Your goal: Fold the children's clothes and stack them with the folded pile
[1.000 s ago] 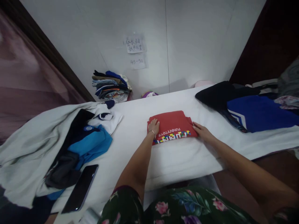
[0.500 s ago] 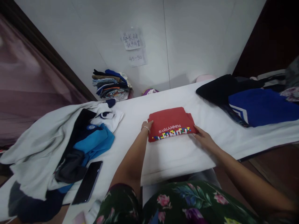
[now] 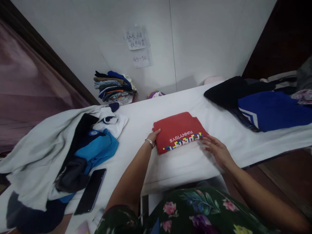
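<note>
A red folded garment with "FUNNYTOYS" lettering and a colourful block print lies on the white-covered table. My left hand holds its left edge, thumb on top and the other fingers mostly hidden beneath. By the near right corner is my right hand, its fingers spread and slightly blurred, fingertips at the garment's edge. The print faces away from me, so the letters appear upside down.
To the left lie a heap of loose clothes and a black phone. Blue and black garments lie at the right. Behind the table stands a stack of folded clothes. Paper notes hang on the wall.
The red garment has turned slightly and its near edge has come closer to me. My right hand's fingers have loosened from its right edge and spread apart; my left hand still holds on.
</note>
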Demonstrator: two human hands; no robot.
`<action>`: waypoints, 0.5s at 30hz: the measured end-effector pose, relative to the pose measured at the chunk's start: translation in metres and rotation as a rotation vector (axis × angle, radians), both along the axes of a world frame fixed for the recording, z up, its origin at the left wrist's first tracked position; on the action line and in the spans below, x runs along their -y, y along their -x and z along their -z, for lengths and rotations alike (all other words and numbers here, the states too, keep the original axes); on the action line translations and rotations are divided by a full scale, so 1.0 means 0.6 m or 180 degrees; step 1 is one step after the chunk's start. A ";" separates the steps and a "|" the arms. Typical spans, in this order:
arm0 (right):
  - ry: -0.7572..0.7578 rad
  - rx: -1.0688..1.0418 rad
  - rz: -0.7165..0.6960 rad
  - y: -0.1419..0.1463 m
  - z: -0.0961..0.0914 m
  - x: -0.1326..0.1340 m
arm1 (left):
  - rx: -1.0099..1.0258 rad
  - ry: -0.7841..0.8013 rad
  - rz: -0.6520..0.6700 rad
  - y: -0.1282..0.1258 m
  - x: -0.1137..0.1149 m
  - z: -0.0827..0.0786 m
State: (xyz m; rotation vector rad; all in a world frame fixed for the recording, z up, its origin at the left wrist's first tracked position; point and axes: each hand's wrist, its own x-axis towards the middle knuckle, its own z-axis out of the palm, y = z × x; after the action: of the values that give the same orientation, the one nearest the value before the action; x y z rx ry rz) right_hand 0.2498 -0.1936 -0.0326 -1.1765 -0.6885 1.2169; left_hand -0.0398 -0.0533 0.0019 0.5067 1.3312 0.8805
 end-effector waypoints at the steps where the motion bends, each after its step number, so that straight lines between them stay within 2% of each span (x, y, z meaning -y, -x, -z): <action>1: 0.0102 -0.0306 -0.0202 0.008 -0.004 0.007 | 0.0069 -0.0023 -0.0048 -0.002 0.007 0.000; 5: 0.0396 -0.1214 -0.1048 0.043 -0.008 0.024 | 0.0426 -0.0003 -0.0027 -0.010 0.041 -0.005; 7: 0.0486 -0.1448 -0.1248 0.059 -0.006 0.023 | 0.0580 0.0032 0.0027 -0.016 0.061 -0.008; 10: 0.0528 -0.1710 -0.1249 0.077 -0.002 0.012 | 0.0690 0.0053 0.0043 -0.026 0.092 -0.008; 15: 0.0483 -0.1989 -0.0764 0.095 -0.004 -0.011 | 0.0887 0.0052 0.0006 -0.044 0.139 0.008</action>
State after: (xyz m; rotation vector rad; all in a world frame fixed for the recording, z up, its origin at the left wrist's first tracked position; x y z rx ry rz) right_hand 0.1927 -0.1868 -0.0302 -0.7729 -0.2692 1.7554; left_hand -0.0131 -0.1367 -0.0029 0.3575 1.0825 0.9027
